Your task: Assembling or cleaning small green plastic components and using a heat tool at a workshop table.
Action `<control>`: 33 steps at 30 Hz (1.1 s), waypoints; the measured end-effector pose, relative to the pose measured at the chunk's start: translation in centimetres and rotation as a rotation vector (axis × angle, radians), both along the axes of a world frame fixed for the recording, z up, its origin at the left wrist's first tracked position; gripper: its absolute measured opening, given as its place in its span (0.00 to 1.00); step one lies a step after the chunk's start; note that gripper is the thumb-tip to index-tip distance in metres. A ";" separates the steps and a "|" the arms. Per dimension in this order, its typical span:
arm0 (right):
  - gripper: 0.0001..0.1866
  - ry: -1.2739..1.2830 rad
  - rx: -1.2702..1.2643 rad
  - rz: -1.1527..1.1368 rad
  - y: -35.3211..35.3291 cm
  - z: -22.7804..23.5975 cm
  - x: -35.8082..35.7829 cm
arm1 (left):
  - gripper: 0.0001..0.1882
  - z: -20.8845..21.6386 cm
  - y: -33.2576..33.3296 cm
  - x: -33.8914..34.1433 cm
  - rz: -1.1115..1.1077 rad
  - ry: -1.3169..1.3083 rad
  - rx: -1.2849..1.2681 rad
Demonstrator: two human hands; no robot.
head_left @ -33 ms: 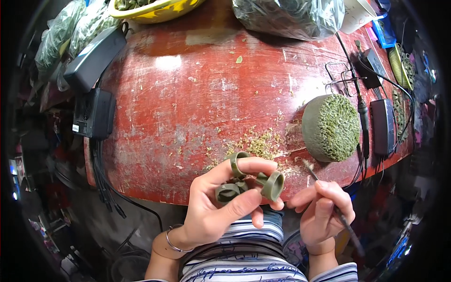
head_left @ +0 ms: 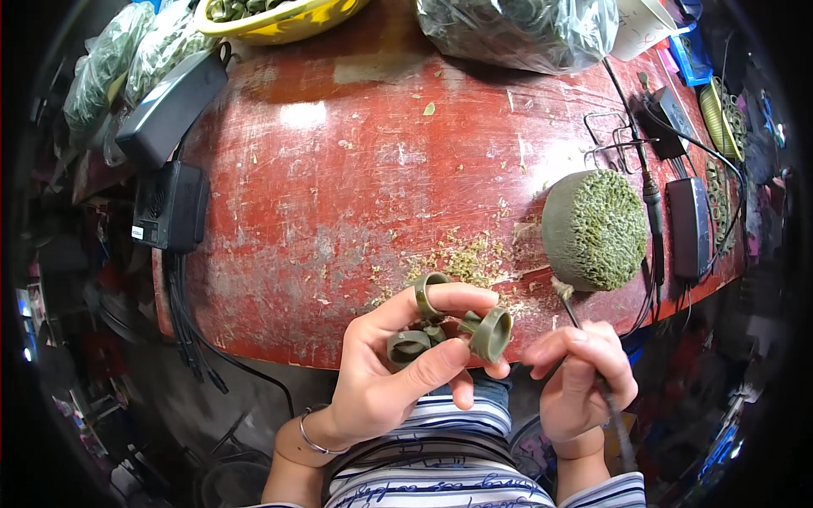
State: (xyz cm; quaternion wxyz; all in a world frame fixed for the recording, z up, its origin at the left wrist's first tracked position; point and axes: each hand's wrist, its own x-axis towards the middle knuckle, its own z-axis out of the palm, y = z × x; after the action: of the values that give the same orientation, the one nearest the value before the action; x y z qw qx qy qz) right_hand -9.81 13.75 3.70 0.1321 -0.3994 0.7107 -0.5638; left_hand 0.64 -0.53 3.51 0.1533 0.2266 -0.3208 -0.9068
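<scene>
My left hand [head_left: 385, 368], a bracelet on its wrist, is closed around several olive-green ring-shaped pieces. One ring [head_left: 432, 292] is around the index finger, another ring [head_left: 490, 334] is at the fingertips beside the thumb, and a third [head_left: 408, 345] lies by the palm. Just right of them, my right hand [head_left: 586, 381] grips a thin dark rod-like tool [head_left: 611, 406] between thumb and fingers. The tool's pale, clumped tip [head_left: 562, 289] points up and away, near the lower edge of a round green block [head_left: 596, 230] with a rough, crumbly face.
Yellowish-green crumbs [head_left: 466, 258] are scattered over the worn red table [head_left: 339, 195]. Black boxes [head_left: 174, 203] with cables stand at left, and a dark box [head_left: 689, 229] and wire stand [head_left: 611, 140] at right. A yellow bowl [head_left: 284, 21] and plastic bag [head_left: 525, 42] are at the far edge.
The tool in my right hand has swung steeper, its tip shifting slightly right and up toward the green block. My left hand and its rings are nearly unchanged.
</scene>
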 end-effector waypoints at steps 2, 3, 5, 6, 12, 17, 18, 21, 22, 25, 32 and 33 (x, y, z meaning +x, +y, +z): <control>0.12 0.057 0.014 -0.050 -0.3 0.5 0.3 | 0.19 0.2 0.2 -0.3 -0.018 0.015 0.016; 0.14 0.105 -0.002 -0.012 -0.8 0.9 0.1 | 0.17 0.3 0.3 -0.3 -0.030 0.020 0.055; 0.19 0.157 -0.039 0.054 -1.7 1.5 -0.1 | 0.13 0.5 0.5 -0.4 -0.052 0.016 0.117; 0.19 0.171 -0.050 0.068 -2.0 1.6 -0.2 | 0.13 0.7 0.5 -0.4 -0.052 0.014 0.113; 0.16 -0.088 -0.053 -0.059 -1.4 1.7 -0.3 | 0.12 1.6 0.2 -0.8 -0.052 0.056 0.161; 0.13 -0.218 -0.165 0.003 -0.3 1.6 -0.6 | 0.14 1.2 0.1 -1.6 -0.008 0.153 0.098; 0.14 -0.270 -0.202 0.016 0.0 1.4 -0.6 | 0.14 1.3 0.2 -1.7 -0.006 0.145 0.098; 0.17 -0.209 -0.279 0.067 0.0 1.0 -0.9 | 0.13 1.4 0.2 -1.7 -0.003 0.106 0.066; 0.17 -0.129 -0.325 0.118 -0.2 1.0 -1.2 | 0.13 1.5 0.2 -1.8 -0.004 0.104 0.068; 0.15 -0.172 -0.358 0.169 -0.5 1.6 -1.3 | 0.13 1.5 0.3 -2.0 0.000 0.099 0.048; 0.12 -0.239 -0.261 0.183 -1.0 2.0 -1.7 | 0.13 1.6 0.1 -1.8 -0.041 0.043 -0.019; 0.12 -0.204 -0.183 0.150 -0.9 2.0 -1.8 | 0.14 1.5 -0.1 -1.8 -0.064 0.040 -0.012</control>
State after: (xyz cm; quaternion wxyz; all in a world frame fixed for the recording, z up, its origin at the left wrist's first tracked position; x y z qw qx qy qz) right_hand -11.59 12.82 5.75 0.2082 -0.4023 0.6074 -0.6526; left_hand -1.12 -0.64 5.05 0.1317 0.1972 -0.3302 -0.9136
